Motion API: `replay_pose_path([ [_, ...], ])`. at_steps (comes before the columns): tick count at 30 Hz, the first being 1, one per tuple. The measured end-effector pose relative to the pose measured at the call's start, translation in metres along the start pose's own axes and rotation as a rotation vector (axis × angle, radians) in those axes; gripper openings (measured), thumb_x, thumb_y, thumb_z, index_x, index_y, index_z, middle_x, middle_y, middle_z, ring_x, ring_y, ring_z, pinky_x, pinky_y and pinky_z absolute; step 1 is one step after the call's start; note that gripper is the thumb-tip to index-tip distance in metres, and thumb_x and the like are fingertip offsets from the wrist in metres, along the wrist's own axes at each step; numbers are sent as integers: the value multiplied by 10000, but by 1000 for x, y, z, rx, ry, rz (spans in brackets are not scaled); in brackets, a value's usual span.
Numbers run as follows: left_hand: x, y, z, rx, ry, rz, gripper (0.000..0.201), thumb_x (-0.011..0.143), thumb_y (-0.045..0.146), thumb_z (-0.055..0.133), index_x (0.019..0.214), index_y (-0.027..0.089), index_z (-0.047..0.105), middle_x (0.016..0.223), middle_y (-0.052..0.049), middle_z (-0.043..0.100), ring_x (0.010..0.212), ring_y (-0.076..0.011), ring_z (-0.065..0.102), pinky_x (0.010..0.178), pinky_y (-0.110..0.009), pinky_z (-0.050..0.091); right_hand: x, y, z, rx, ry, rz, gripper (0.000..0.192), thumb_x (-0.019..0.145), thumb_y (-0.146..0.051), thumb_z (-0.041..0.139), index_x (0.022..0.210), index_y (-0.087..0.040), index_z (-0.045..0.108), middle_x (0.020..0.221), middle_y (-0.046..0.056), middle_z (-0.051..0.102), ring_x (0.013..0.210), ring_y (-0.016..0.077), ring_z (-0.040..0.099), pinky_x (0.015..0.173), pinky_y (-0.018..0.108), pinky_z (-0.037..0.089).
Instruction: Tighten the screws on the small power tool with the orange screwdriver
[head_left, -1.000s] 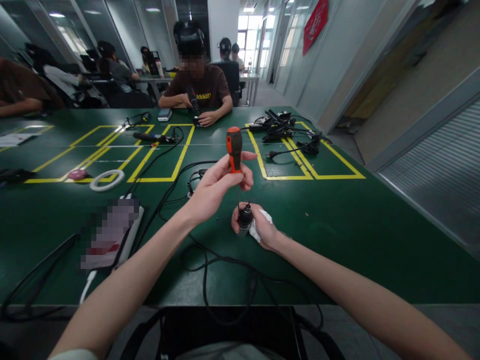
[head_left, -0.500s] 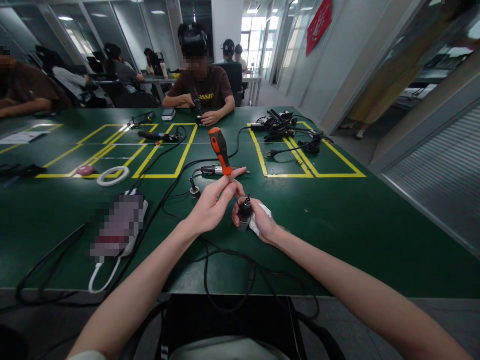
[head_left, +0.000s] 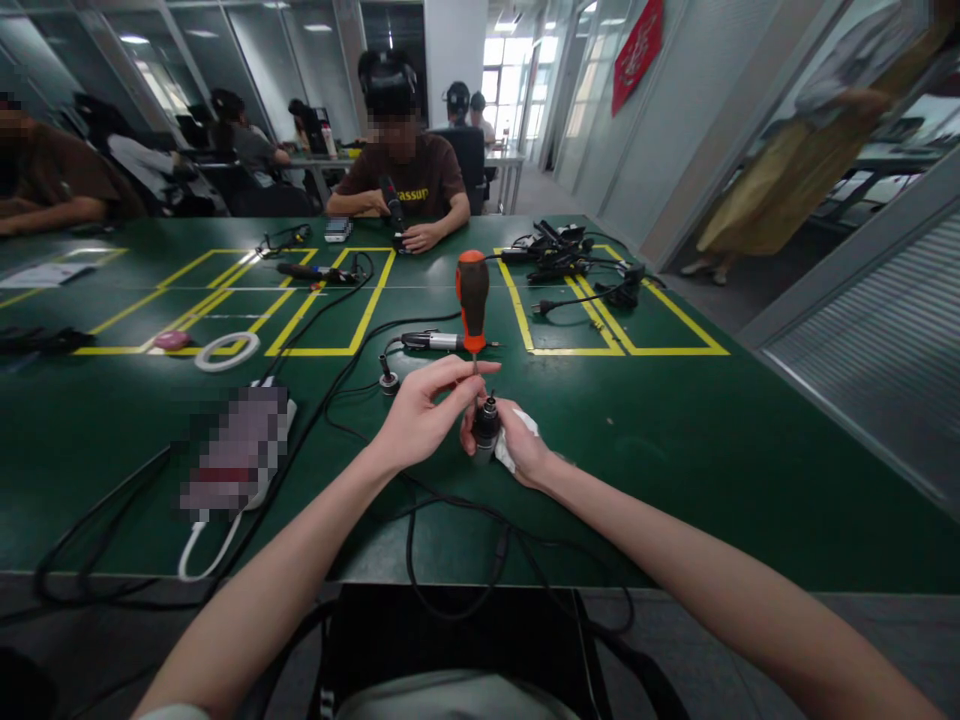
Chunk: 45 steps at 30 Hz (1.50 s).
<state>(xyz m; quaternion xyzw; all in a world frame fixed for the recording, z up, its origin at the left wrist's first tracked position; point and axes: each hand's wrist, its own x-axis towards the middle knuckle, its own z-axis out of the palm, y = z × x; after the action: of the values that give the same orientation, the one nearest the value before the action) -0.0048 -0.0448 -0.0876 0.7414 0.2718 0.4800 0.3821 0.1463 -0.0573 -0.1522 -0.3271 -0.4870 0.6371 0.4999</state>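
An orange-and-black screwdriver (head_left: 473, 300) stands nearly upright, handle up, its shaft pinched between the fingers of my left hand (head_left: 424, 410). Its tip is hidden among my fingers. My right hand (head_left: 525, 447) is closed around a black cylindrical tool part (head_left: 487, 425) with a narrow metal tip pointing up. A crumpled white tissue (head_left: 525, 430) is tucked against that hand's palm. Both hands are close together, low over the green table (head_left: 675, 480). Just beyond them lies a silver-and-black electric screwdriver (head_left: 435, 341), and a small black-and-silver part (head_left: 388, 380) stands left of my hand.
Black cables (head_left: 450, 500) loop across the table in front of me. To the left lie a phone-like device (head_left: 240, 440) with a white cable, a white tape ring (head_left: 226, 352) and a pink object (head_left: 172, 341). Tangled black cords (head_left: 559, 250) pile up at back right. A co-worker (head_left: 405, 180) sits opposite.
The screwdriver handle has swung right, from leaning left to nearly upright. My right hand and the black part have shifted slightly left. A person beyond the glass has moved further into view.
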Motion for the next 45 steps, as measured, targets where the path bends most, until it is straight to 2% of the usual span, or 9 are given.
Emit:
replay_pose_path([
  [3,-1,-1,0,-56,39,-15,199,952,303,667,958,166,812,838,-42,675,726,-124,619,697,-247,510,0,0,2,7,-2,10,414,852,-551,598,627,-203,610,499,21,603,493,170,542,525,286,435],
  [6,-2,-1,-1,-77,33,-15,234,947,352,691,1021,176,825,847,-47,681,711,-123,603,695,-253,518,0,0,2,3,-11,2,430,860,-552,589,608,-205,603,494,25,603,497,171,543,531,286,440],
  [10,-3,2,-2,-55,-19,6,293,989,394,636,989,174,829,822,-51,668,710,-129,603,719,-262,533,0,1,1,4,-28,-2,426,879,-533,568,614,-201,596,501,29,599,504,171,548,535,285,438],
  [17,-6,2,-3,-2,-9,37,289,1011,346,600,961,172,825,828,-55,668,721,-132,619,732,-262,534,-1,1,1,10,-9,9,394,860,-514,578,619,-202,603,492,20,597,493,168,546,525,280,432],
  [26,-7,-5,2,-41,130,3,111,870,252,737,904,161,793,898,-66,764,777,-145,688,741,-263,561,-2,0,1,-6,-23,5,414,883,-517,555,613,-205,595,506,21,599,508,166,545,540,278,446],
  [31,-7,-5,1,-70,133,-11,105,862,258,753,884,161,788,920,-77,790,782,-148,712,715,-256,577,-1,3,-1,1,-24,5,417,898,-517,538,624,-207,590,512,23,598,511,168,549,537,278,444],
  [36,-10,-4,0,-65,114,-26,218,945,359,683,934,176,801,837,-65,761,709,-135,686,650,-252,564,-2,-1,0,9,-27,10,397,882,-502,565,627,-200,607,508,22,600,508,167,552,534,277,445],
  [39,-9,-4,0,-66,126,-35,234,931,391,703,914,177,795,877,-76,773,706,-140,685,625,-254,558,-2,-2,1,13,-23,14,403,871,-515,580,622,-200,609,505,21,601,504,168,554,531,277,441],
  [45,-8,-1,1,-118,149,-78,150,880,305,743,864,161,780,859,-67,784,684,-125,671,622,-237,555,-2,-1,1,17,-24,8,403,898,-506,565,643,-197,608,517,26,609,509,166,555,544,278,450],
])
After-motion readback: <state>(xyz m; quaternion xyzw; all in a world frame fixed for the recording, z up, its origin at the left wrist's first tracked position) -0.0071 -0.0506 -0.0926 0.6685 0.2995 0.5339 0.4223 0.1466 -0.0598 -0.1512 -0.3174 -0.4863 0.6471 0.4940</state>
